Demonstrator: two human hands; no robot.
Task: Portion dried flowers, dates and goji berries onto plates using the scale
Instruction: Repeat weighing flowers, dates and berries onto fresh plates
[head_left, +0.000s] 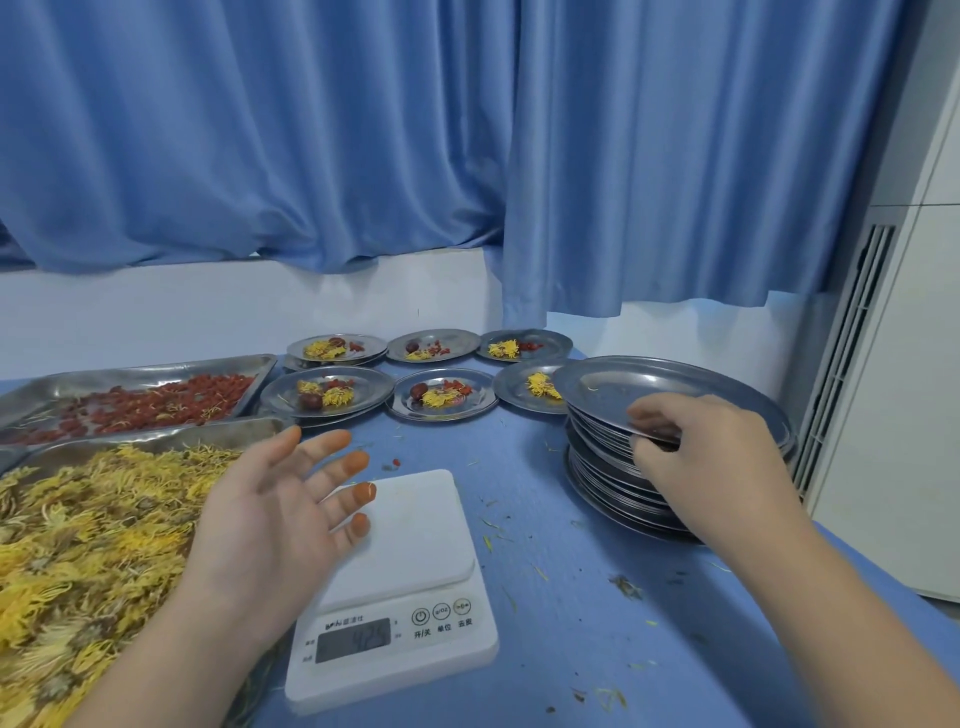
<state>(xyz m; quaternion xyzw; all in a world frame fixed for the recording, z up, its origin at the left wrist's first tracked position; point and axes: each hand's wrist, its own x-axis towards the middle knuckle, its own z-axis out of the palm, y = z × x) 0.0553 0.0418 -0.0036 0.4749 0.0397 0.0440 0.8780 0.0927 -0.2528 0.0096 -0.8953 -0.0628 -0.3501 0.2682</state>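
Mid-table, scale (402, 577) runs lengthwise, display (353, 640) nearest — right hand (711, 452) grips plate (675, 387).

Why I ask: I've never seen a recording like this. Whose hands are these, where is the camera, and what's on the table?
There is no machine here. These are a person's two bare hands, filmed by one camera worn on the head and looking forward and down. The left hand is open and holds nothing. Its fingers are spread over the white scale, whose platform is bare. The right hand grips the rim of the top plate of a stack. On the blue table lie a tray of yellow flowers, a tray of goji berries behind it, and six plates with portions near the wall.
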